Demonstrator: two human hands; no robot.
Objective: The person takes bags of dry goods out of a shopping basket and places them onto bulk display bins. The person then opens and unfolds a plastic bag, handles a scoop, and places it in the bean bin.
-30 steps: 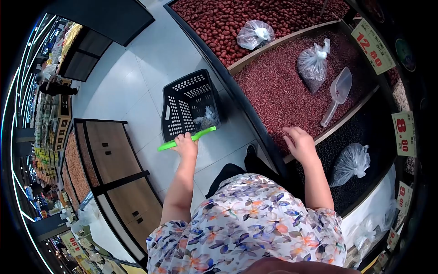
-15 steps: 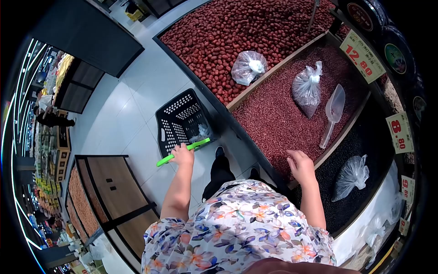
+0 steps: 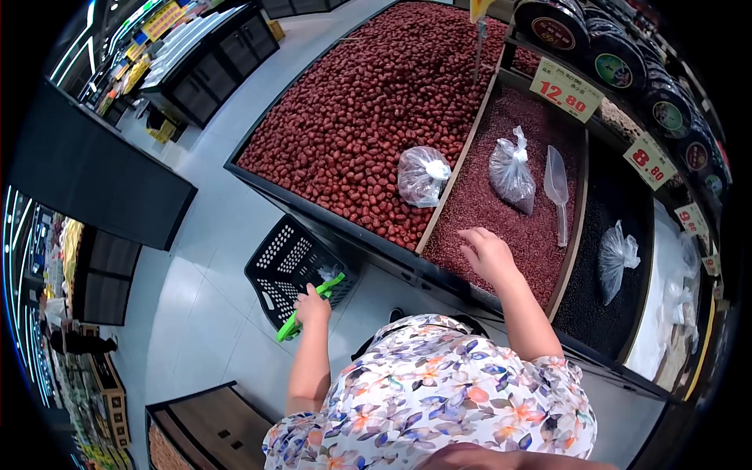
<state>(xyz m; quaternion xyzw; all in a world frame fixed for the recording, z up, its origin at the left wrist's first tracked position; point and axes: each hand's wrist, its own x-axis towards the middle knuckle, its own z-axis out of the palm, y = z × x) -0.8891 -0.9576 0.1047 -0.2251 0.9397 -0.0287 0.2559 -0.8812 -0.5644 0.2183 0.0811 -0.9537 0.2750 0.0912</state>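
My left hand (image 3: 312, 305) is wrapped round the green handle (image 3: 330, 285) of a black shopping basket (image 3: 274, 251), which hangs beside the display bin. Something in clear plastic lies inside the basket, too small to name. Over the small red beans (image 3: 501, 227) hovers my right hand (image 3: 487, 254), fingers apart and holding nothing. Beyond it, a tied plastic bag of beans (image 3: 513, 176) and a clear scoop (image 3: 557, 188) rest on the beans. Another tied clear bag (image 3: 423, 176) sits on the red dates (image 3: 345, 133), near the wooden divider.
To the right, black beans (image 3: 603, 196) carry a tied bag (image 3: 617, 262). Price signs (image 3: 565, 88) and round packages (image 3: 611, 66) line the back. A dark pillar (image 3: 102, 164) and a wooden bin (image 3: 215, 427) stand left on the tiled floor (image 3: 196, 290).
My view has swung, showing more of the dates and the aisle behind. My right hand has moved forward and left over the red beans. The basket stays in my left hand.
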